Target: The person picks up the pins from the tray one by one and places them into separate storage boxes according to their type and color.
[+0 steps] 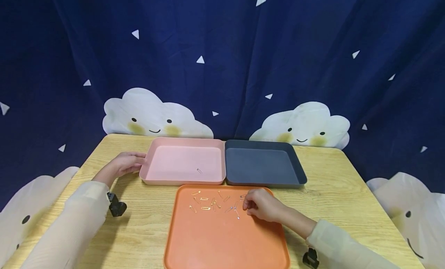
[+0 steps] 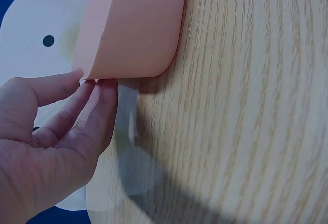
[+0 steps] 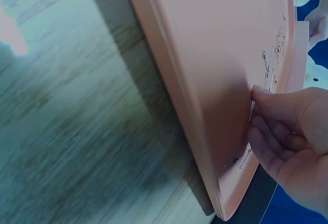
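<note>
An orange tray (image 1: 226,242) lies at the table's front with several small safety pins (image 1: 208,203) scattered at its far end. My right hand (image 1: 247,207) rests on that tray beside the pins, fingers curled. In the right wrist view the right hand (image 3: 254,106) pinches one thin pin against the orange tray (image 3: 205,55). Behind stands a pink tray (image 1: 153,176) with a single pin (image 1: 199,171) inside. My left hand (image 1: 140,160) touches its left edge. The left wrist view shows the straight fingers (image 2: 97,106) against the pink tray's corner (image 2: 130,29).
A dark grey tray (image 1: 295,164) sits beside the pink one on the right, touching it. The wooden table (image 1: 347,191) has bare room on both sides of the trays. A blue curtain with white clouds hangs close behind the table.
</note>
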Demonstrator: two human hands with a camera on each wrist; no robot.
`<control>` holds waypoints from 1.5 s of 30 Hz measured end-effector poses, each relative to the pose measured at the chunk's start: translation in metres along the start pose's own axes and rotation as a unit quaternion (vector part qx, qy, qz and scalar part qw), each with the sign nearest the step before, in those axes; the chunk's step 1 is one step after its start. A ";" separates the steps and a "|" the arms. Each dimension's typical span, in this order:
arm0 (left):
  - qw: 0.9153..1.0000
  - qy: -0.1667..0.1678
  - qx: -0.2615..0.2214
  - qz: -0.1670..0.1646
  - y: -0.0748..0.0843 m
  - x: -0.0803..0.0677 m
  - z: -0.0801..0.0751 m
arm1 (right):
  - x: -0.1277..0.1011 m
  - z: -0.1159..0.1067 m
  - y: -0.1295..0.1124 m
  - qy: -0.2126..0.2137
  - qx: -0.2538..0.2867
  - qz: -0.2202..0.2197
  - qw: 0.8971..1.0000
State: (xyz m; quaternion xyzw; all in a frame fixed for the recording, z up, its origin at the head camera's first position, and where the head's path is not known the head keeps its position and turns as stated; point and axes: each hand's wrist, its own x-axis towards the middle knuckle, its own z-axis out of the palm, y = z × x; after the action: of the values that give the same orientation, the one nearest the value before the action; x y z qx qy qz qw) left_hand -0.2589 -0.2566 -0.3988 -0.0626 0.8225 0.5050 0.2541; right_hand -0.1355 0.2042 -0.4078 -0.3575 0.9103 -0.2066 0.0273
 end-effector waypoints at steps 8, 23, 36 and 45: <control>1.000 0.000 -0.006 -0.002 0.001 0.000 0.000 | -0.003 -0.002 0.004 0.008 -0.029 -0.028 0.999; 1.000 0.007 -0.001 -0.008 -0.001 0.001 0.001 | -0.001 0.008 0.003 0.012 -0.052 -0.024 0.998; 1.000 0.012 0.002 -0.006 -0.001 0.001 0.002 | 0.006 -0.004 0.004 -0.112 0.437 0.242 0.859; 1.000 0.003 -0.003 -0.001 -0.002 0.003 0.002 | 0.008 -0.003 0.009 -0.155 0.552 0.253 0.780</control>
State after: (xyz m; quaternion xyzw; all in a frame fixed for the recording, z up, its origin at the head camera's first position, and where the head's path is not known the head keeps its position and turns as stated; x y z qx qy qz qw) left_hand -0.2603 -0.2556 -0.4027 -0.0661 0.8219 0.5067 0.2518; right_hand -0.1481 0.2061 -0.4077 -0.0656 0.6817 -0.6012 0.4117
